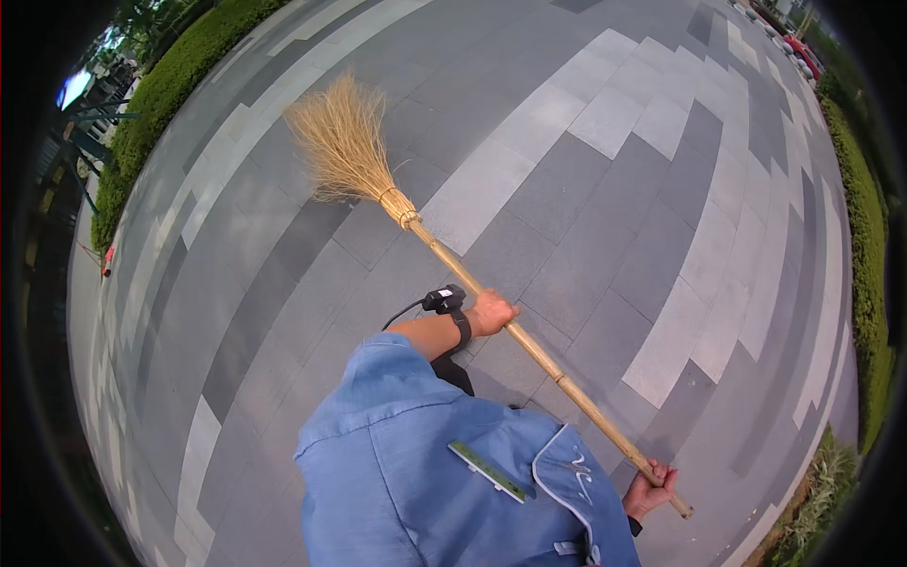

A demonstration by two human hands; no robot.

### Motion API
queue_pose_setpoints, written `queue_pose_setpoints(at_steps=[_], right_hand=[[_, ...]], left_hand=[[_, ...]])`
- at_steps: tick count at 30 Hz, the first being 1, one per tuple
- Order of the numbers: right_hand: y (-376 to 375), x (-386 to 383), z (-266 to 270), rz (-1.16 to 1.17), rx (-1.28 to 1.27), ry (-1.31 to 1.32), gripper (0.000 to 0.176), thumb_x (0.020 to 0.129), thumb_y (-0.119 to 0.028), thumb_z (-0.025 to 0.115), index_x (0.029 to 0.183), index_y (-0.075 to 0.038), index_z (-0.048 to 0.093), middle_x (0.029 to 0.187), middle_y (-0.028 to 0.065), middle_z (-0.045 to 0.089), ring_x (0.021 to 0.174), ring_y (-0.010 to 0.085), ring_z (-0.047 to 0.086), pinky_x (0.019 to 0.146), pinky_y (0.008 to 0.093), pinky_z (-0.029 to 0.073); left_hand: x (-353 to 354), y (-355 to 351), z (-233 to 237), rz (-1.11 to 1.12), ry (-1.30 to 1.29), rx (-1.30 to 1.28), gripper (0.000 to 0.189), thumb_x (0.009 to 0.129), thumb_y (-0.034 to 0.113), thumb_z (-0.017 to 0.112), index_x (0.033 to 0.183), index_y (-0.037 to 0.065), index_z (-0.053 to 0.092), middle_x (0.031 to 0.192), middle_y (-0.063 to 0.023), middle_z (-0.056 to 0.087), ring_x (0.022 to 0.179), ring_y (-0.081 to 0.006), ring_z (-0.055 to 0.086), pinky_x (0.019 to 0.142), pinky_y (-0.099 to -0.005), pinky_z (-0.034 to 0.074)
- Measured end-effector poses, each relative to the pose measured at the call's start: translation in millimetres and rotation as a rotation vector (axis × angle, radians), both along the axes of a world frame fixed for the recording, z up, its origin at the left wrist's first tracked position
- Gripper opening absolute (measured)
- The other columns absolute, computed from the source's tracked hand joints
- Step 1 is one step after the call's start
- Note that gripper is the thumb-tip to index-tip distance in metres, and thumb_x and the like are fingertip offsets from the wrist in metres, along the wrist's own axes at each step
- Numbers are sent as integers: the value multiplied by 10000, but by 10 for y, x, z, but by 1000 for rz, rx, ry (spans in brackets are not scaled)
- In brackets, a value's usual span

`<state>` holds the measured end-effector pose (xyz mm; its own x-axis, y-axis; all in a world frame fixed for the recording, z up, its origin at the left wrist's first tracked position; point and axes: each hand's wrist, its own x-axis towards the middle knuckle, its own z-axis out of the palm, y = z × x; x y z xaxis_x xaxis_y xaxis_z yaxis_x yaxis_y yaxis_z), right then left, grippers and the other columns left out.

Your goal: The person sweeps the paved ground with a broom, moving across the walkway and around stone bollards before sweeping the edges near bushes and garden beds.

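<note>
1. Head view, the broom: I see a straw broom (pixel 541 357) slanting across the middle of the scene, its bristles (pixel 342 142) fanned out toward the upper left and its bamboo handle running down to the lower right. A binding (pixel 408 219) gathers the straw where it meets the handle. The broom is over grey paving (pixel 529 203); whether the tips touch it, I cannot tell.
2. Head view, the left hand: the left hand (pixel 492 313) is wrapped around the handle, partway between the binding and the lower end, back of the hand facing up. A black device (pixel 444 300) is strapped at that wrist, with a thin cable (pixel 404 313) leading toward the sleeve.
3. Head view, the right hand: the right hand (pixel 652 487) has its fingers curled about the handle near its butt, and a short stub pokes out past them. A dark band (pixel 634 526) shows at the wrist.
4. Head view, round about: the person wears a blue shirt (pixel 368 463) with a narrow green-and-white strip (pixel 487 471) on the front. Beyond the paving, a clipped hedge (pixel 165 99) curves along the upper left, and another hedge (pixel 858 246) edges the right side.
</note>
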<state>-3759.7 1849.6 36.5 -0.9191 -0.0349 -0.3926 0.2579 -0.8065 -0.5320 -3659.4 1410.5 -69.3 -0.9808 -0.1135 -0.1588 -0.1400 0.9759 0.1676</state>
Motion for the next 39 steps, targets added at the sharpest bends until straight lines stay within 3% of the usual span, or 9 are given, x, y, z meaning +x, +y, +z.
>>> queue_pose_setpoints(at_steps=[4, 8, 17, 22, 27, 31, 33, 36, 39], right_hand=[[-2369, -88, 154, 388, -31, 257, 165, 810, -216, 526, 745, -69, 484, 636, 33, 431, 653, 166, 428, 774, 371, 353], [-3953, 73, 528, 559, -35, 431, 159, 797, -194, 544, 741, -59, 484, 674, 50, 480, 698, 194, 465, 809, 397, 342], [-3365, -315, 322, 206, 115, 332, 212, 828, -213, 494, 684, -56, 489, 615, 46, 464, 657, 177, 447, 794, 392, 351], [-1865, 381, 160, -225, 186, 90, 253, 834, -215, 489, 635, -59, 462, 564, 37, 427, 613, 168, 422, 754, 368, 366], [-217, 2093, 429, -838, 186, -32, 310, 840, -213, 480, 574, -63, 425, 524, 32, 370, 570, 168, 400, 697, 342, 381], [178, 3446, 725, -1395, 273, -82, 316, 847, -194, 468, 566, -63, 405, 518, 24, 333, 535, 154, 354, 630, 316, 379], [182, 3904, 539, -1392, 343, 20, 265, 820, -193, 515, 615, -48, 431, 566, 44, 401, 622, 185, 429, 792, 372, 383], [53, 3529, 457, -1575, 536, -148, 231, 826, -194, 509, 661, -41, 455, 625, 46, 422, 688, 181, 449, 862, 380, 367], [516, 3761, 482, -1487, 501, 109, 205, 833, -186, 499, 699, -35, 465, 669, 46, 428, 727, 175, 451, 898, 373, 355]], left_hand=[[511, -1891, -133, 457, 3, -155, 127, 703, 72, 503, 797, 128, 569, 830, -40, 566, 917, -219, 499, 962, -501, 205], [782, -3056, -41, 811, -130, -219, 161, 736, 144, 508, 855, 193, 606, 933, 21, 562, 1000, -177, 454, 962, -556, 147], [-596, -2785, -429, 496, -6, -188, 151, 728, 160, 513, 830, 204, 615, 864, -4, 564, 961, -244, 435, 921, -545, 221], [-1396, -1354, -647, -19, 41, -161, 136, 722, 159, 496, 759, 158, 626, 822, -54, 559, 927, -268, 456, 926, -542, 202], [-1433, 1238, -702, -658, 34, 74, 162, 723, 150, 488, 782, 171, 638, 811, -55, 554, 906, -263, 483, 937, -542, 182], [-1117, 3248, -581, -1119, 8, 150, 153, 716, 159, 501, 774, 179, 641, 833, -44, 566, 922, -258, 495, 939, -549, 182], [-1087, 4054, -615, -1260, -14, 124, 142, 710, 168, 514, 772, 183, 641, 820, -31, 585, 922, -237, 503, 925, -536, 205], [-1372, 5191, -666, -1382, 8, 28, 128, 709, 170, 525, 760, 201, 638, 754, -2, 611, 860, -178, 535, 857, -446, 288], [-1235, 5924, -296, -1526, 127, 64, 125, 716, 160, 514, 723, 215, 626, 719, 20, 607, 792, -162, 552, 775, -374, 317]])
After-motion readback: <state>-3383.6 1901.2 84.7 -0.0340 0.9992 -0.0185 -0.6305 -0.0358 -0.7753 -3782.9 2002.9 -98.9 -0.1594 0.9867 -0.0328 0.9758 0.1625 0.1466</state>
